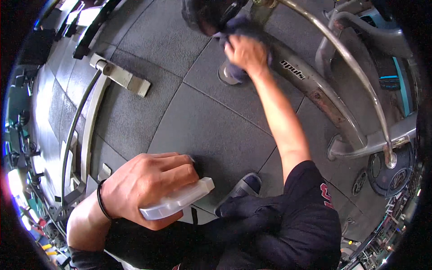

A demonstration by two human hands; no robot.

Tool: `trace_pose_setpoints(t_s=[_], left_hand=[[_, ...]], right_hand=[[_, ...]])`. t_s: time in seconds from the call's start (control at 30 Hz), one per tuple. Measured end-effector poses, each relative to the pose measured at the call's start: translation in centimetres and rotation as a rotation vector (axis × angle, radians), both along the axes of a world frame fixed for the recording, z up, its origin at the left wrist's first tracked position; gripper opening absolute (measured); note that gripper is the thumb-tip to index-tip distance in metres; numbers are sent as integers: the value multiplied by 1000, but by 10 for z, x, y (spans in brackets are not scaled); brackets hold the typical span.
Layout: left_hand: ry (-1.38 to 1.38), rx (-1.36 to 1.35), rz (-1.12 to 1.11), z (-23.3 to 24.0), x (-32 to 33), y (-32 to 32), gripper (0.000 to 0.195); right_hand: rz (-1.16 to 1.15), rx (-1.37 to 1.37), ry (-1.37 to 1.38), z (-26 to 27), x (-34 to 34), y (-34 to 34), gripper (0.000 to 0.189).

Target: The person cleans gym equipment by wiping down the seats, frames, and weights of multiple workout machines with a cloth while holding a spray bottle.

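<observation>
My left hand (pixel 152 185) is wrapped around a spray bottle, and only its white trigger head (pixel 182 199) shows above the fist. The body of the bottle is hidden below the hand. Reaching far forward, my right hand (pixel 248 54) presses a dark blue cloth (pixel 236 27) against the grey metal frame (pixel 303 76) of a gym machine. Part of the cloth hangs down beside the frame. Just beyond it is a glossy black padded part (pixel 211 15). The right hand is slightly blurred.
A curved metal tube (pixel 344 44) arches over the frame on the right. Weight plates (pixel 391 168) are at the lower right. To the left, another machine's metal foot (pixel 121 76) rests on dark rubber floor tiles (pixel 209 125). My sandalled foot (pixel 244 187) is below me.
</observation>
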State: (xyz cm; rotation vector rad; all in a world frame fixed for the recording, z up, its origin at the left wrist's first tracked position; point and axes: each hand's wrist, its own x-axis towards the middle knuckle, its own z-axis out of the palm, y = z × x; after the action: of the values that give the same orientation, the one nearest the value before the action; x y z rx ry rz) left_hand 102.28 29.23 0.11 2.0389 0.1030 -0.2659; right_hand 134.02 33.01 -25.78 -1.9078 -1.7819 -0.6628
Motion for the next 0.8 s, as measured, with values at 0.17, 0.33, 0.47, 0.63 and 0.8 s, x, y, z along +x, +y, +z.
trace_pose_setpoints(t_s=[0.17,0.33,0.47,0.63,0.8], left_hand=[[-6,55,48,0,-9,-8,41],[46,49,37,2,-11,-7,40],[-4,84,24,4,-2,-10,38],[14,45,45,0,-4,-9,36],[18,111,21,-3,2,-9,36]], right_hand=[[-75,258,-83,21,4,9,37],[101,-135,-399,-29,-45,-35,27],[209,19,-401,-55,-25,-45,32],[-102,-250,-17,41,11,-15,25],[-53,-17,-42,32,14,-12,30]])
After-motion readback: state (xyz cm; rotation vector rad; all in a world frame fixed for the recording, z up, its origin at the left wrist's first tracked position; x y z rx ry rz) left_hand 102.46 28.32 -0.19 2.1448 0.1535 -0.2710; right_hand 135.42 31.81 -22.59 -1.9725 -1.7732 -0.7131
